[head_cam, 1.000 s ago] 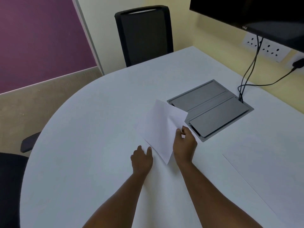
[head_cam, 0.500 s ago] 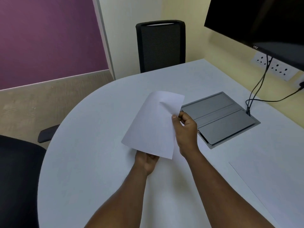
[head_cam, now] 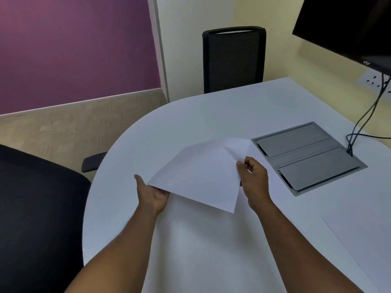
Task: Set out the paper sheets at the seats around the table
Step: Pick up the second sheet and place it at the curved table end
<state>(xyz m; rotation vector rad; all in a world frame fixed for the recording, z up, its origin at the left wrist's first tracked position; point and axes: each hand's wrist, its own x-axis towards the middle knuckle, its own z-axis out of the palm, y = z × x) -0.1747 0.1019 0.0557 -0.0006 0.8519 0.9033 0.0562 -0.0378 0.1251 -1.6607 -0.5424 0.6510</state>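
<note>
A white paper sheet (head_cam: 201, 176) is held just above the white table (head_cam: 211, 119), tilted, with its far corner curled. My right hand (head_cam: 255, 178) pinches its right edge between thumb and fingers. My left hand (head_cam: 151, 194) holds its left corner from underneath, thumb up beside the edge. A second white sheet (head_cam: 364, 242) lies flat on the table at the lower right, partly cut off by the frame. A black chair (head_cam: 232, 60) stands at the far end of the table, and another black chair (head_cam: 38, 218) stands at the left side.
A grey recessed cable box (head_cam: 306, 157) sits in the table to the right of my hands, with black cables (head_cam: 364, 119) running up to wall sockets. A black monitor (head_cam: 347, 26) hangs at the upper right. A purple wall panel is at the upper left.
The sheet was lifted off the table and swung leftward. My left hand moved from the table surface to under the sheet's left corner. The view turned left toward the near chair.
</note>
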